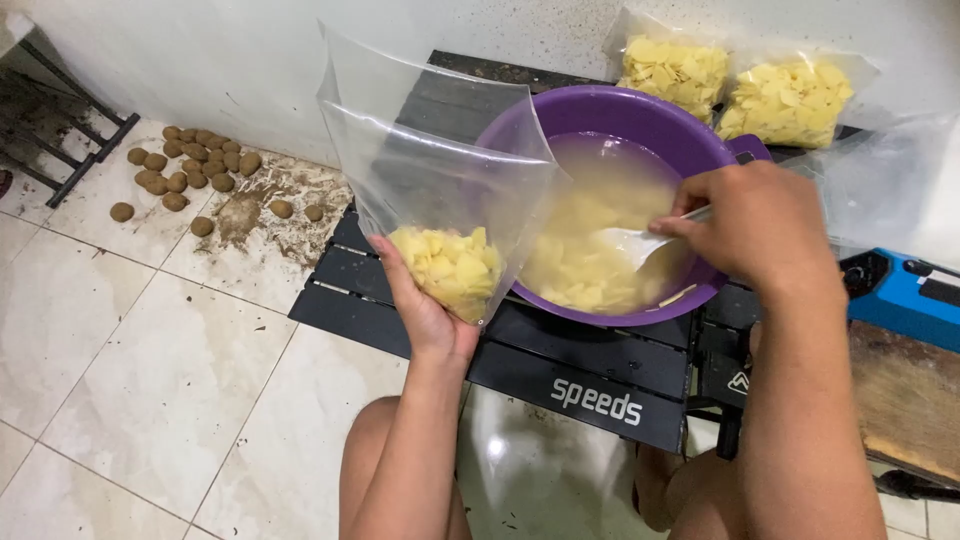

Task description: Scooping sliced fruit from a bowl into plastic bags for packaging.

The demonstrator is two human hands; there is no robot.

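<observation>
My left hand holds a clear plastic bag from below, its bottom filled with yellow potato slices. The bag's open top stands upright beside a purple basin. The basin holds cloudy water and more yellow slices. My right hand reaches over the basin's right rim and grips a white spoon, whose bowl dips among the slices in the water.
The basin rests on a low black slatted table. Two filled clear bags of slices lean against the white wall behind it. Several brown whole potatoes lie on the tiled floor at left. A blue device and a wooden board sit at right.
</observation>
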